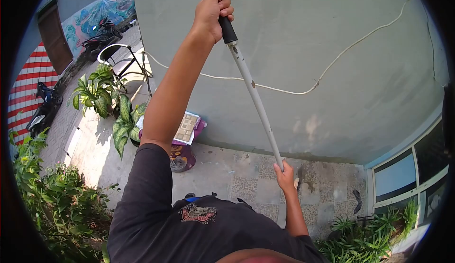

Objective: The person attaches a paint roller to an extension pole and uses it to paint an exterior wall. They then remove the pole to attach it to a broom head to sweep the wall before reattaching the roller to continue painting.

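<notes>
A long grey pole (258, 99) with chipped paint runs diagonally in front of the wall. My left hand (213, 13), raised at the top, is closed around the pole's black sleeve (228, 30). A thin metal rod sticks out above that fist and leaves the view, so the pole's far end is hidden. Lower down and to the right, my right hand (285, 175) grips the pole's bottom end. Both arms are stretched away from my dark T-shirt (189, 234).
A grey-green wall (303, 35) with a loose white cable (284, 92) stands ahead. Potted plants (97, 90), a chair (118, 57) and a purple-covered stack (182, 156) are at left. Bushes (66, 206), a window (395, 173) and patterned tile floor (265, 168) lie around.
</notes>
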`<act>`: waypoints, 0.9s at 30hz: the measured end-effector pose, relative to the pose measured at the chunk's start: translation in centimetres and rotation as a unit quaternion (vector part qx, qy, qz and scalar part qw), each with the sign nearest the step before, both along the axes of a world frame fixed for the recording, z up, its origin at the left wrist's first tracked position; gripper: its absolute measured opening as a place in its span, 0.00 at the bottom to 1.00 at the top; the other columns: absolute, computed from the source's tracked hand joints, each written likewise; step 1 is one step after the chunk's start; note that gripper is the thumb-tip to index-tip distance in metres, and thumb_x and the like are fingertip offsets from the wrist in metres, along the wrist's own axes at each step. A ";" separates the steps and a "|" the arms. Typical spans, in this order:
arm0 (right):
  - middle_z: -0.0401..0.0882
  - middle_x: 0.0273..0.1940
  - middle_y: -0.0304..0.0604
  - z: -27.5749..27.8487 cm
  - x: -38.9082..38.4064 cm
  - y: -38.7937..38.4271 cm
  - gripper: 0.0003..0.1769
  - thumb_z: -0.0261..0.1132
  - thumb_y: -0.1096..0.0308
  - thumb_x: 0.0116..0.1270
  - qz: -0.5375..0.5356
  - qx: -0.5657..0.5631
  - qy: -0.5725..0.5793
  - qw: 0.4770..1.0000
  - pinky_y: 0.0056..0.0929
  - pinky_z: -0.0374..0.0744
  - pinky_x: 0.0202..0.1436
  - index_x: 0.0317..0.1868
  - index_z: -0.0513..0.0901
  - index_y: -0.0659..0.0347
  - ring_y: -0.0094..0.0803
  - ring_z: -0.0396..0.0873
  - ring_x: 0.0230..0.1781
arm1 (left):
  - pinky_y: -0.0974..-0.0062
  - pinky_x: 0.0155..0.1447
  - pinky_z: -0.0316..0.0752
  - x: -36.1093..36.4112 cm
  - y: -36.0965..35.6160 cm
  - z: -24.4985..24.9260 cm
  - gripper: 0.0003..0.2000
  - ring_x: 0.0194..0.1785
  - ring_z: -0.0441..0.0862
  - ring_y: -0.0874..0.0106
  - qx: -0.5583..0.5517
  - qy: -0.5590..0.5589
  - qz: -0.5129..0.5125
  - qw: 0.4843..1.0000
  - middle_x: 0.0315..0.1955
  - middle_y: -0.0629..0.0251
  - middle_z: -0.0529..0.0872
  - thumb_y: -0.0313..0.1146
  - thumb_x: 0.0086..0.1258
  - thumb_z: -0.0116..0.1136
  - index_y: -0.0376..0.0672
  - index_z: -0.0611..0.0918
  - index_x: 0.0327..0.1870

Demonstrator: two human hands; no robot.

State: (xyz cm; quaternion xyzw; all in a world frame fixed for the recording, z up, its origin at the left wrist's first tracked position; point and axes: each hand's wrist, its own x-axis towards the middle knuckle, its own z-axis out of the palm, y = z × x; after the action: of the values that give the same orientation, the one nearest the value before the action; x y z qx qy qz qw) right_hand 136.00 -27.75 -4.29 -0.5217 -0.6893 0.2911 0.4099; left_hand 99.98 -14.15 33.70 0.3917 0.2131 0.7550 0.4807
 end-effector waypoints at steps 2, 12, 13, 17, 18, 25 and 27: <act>0.71 0.17 0.50 -0.2 0.2 -0.7 0.18 0.67 0.59 0.67 0.003 0.034 -0.033 0.999 0.39 0.70 0.25 0.28 0.75 0.64 0.47 0.73 0.18 | 0.80 0.28 0.63 0.0 -0.5 0.0 0.14 0.19 0.60 0.82 -0.031 0.009 0.054 0.998 0.15 0.79 0.61 0.36 0.73 0.58 0.50 0.66 0.29; 0.73 0.19 0.56 -1.4 -1.2 -2.3 0.25 0.65 0.50 0.68 -0.069 0.037 -0.073 0.994 0.47 0.71 0.28 0.27 0.75 0.65 0.58 0.76 0.22 | 0.78 0.26 0.60 -1.1 -0.7 -2.1 0.13 0.19 0.60 0.81 -0.031 -0.030 0.091 0.995 0.15 0.77 0.61 0.33 0.72 0.56 0.50 0.64 0.28; 0.73 0.19 0.56 -1.8 -1.4 -2.3 0.25 0.65 0.49 0.68 -0.057 0.029 -0.049 0.997 0.47 0.71 0.28 0.27 0.76 0.66 0.58 0.76 0.23 | 0.78 0.26 0.60 -0.8 -0.8 -1.9 0.14 0.18 0.60 0.81 -0.021 -0.029 0.092 0.995 0.15 0.77 0.61 0.34 0.72 0.56 0.50 0.64 0.28; 0.72 0.18 0.55 -1.9 -1.6 -1.8 0.26 0.64 0.49 0.69 -0.036 0.001 -0.024 0.999 0.44 0.70 0.27 0.28 0.77 0.66 0.55 0.75 0.21 | 0.83 0.19 0.58 0.0 -0.4 -0.9 0.13 0.14 0.59 0.82 -0.006 -0.044 0.115 0.992 0.12 0.78 0.61 0.35 0.77 0.50 0.51 0.66 0.27; 0.72 0.18 0.55 -1.9 -1.7 -1.8 0.26 0.64 0.49 0.69 -0.035 -0.002 -0.022 0.999 0.44 0.70 0.27 0.28 0.77 0.66 0.55 0.75 0.21 | 0.82 0.19 0.58 0.1 -0.5 -0.8 0.12 0.15 0.61 0.81 0.003 -0.049 0.123 0.991 0.13 0.77 0.62 0.33 0.74 0.51 0.50 0.66 0.27; 0.71 0.17 0.54 -0.3 -1.3 -1.1 0.26 0.64 0.48 0.69 -0.050 0.024 -0.013 0.998 0.42 0.70 0.26 0.28 0.77 0.66 0.52 0.74 0.19 | 0.81 0.19 0.59 -0.5 0.3 -0.8 0.12 0.15 0.60 0.81 0.036 -0.024 0.088 0.995 0.13 0.77 0.61 0.34 0.75 0.50 0.50 0.66 0.28; 0.72 0.18 0.54 0.0 -1.1 -1.1 0.25 0.65 0.48 0.68 -0.064 0.025 -0.011 0.998 0.43 0.70 0.26 0.28 0.77 0.66 0.53 0.74 0.19 | 0.81 0.19 0.59 -0.7 0.4 -0.9 0.12 0.15 0.60 0.81 0.033 -0.026 0.069 0.997 0.13 0.78 0.62 0.34 0.76 0.49 0.50 0.66 0.28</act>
State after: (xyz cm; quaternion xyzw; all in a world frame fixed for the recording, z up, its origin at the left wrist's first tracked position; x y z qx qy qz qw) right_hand 134.95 -28.85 -4.28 -0.5574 -0.6664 0.2406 0.4329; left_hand 99.29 -13.76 32.81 0.3716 0.2019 0.8033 0.4193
